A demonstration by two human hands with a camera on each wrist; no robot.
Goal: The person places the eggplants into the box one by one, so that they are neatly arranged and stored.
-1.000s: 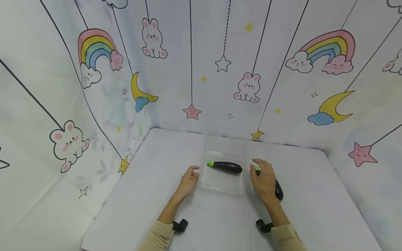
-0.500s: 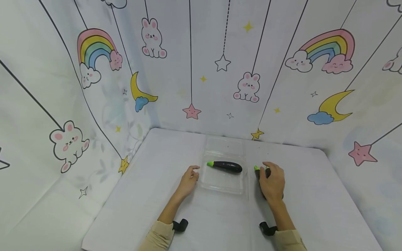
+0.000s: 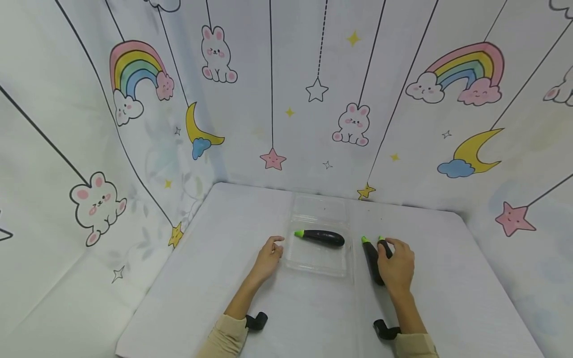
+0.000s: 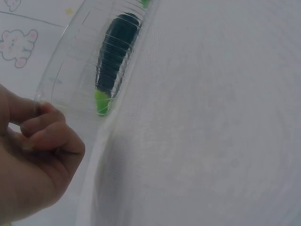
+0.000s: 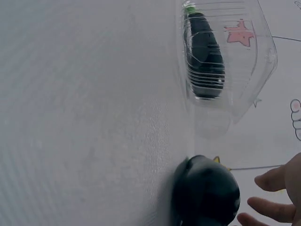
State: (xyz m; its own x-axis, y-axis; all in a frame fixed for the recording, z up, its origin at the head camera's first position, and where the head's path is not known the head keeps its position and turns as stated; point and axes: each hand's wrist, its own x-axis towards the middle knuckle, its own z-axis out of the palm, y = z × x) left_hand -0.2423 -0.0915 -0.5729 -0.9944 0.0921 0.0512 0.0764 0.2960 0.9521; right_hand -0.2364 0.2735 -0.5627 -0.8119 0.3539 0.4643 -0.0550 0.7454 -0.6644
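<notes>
A clear plastic box (image 3: 315, 271) stands on the white table with one black eggplant (image 3: 320, 237), green at its stem end, lying in it. My left hand (image 3: 267, 258) rests at the box's left side, fingers loosely curled; in the left wrist view a fingertip is at the box's corner. Right of the box lies a second eggplant (image 3: 371, 261). Just beyond it, my right hand (image 3: 397, 268) is over a third eggplant (image 3: 386, 247), thumb and index finger about it, with most of it hidden. In the right wrist view the fingers (image 5: 275, 209) are spread.
The box's lid (image 3: 320, 206) lies folded back behind it. White cloth printed with rabbits, stars and rainbows (image 3: 465, 74) hangs at the back and sides of the table (image 3: 215, 238). A black wrist camera (image 3: 385, 329) sits at the right wrist, another (image 3: 256, 321) at the left.
My right hand has moved right, from the second eggplant, now in full view on the table, to the third one. The left hand and the box have kept their places.
</notes>
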